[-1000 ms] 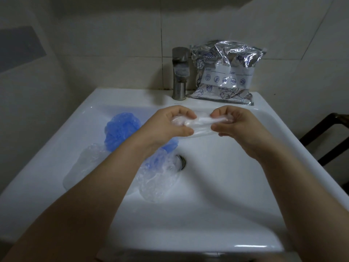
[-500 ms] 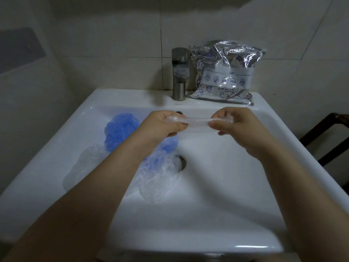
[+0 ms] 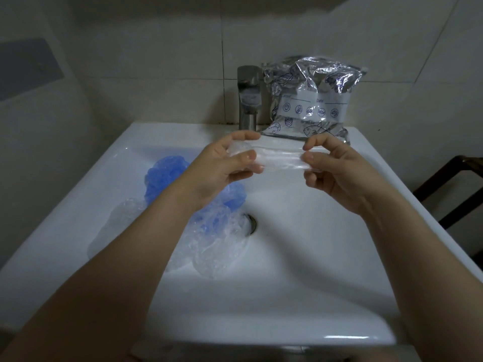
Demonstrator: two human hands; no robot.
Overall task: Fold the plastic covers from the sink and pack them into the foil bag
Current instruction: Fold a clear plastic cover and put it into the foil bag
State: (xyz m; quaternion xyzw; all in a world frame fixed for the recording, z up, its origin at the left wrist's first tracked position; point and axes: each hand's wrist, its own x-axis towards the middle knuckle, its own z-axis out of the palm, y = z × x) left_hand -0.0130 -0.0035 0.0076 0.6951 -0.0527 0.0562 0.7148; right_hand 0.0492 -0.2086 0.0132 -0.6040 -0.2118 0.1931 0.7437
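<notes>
**Both hands hold a clear cover stretched above the sink**

The left hand (image 3: pixel 222 165) and the right hand (image 3: pixel 332 168) each pinch one end of a clear cover (image 3: pixel 278 159). On each hand the thumb and the curled fingers close on the plastic, so both grips are clamped on the cover. The cover runs between the two hands as a flat, narrow band, nearly level, and it hangs in the air above the sink (image 3: pixel 300 270), touching nothing else.

Just behind the grip, the foil bag (image 3: pixel 311 97) stands on the back ledge of the sink and leans on the tiled wall (image 3: pixel 156 61). It is crumpled, and it has a white label with small blue icons. Close to the left of the bag is the metal tap (image 3: pixel 248 97).

Below the left hand and to its left, more covers lie in the basin. The blue covers (image 3: pixel 164 176) are in a loose pile, partly hidden by the left arm. The other clear covers (image 3: pixel 217 246) lie under that arm, beside the drain (image 3: pixel 251 224).

Far to the right of the grip, outside the sink, a dark frame (image 3: pixel 454 189) is partly visible.
</notes>
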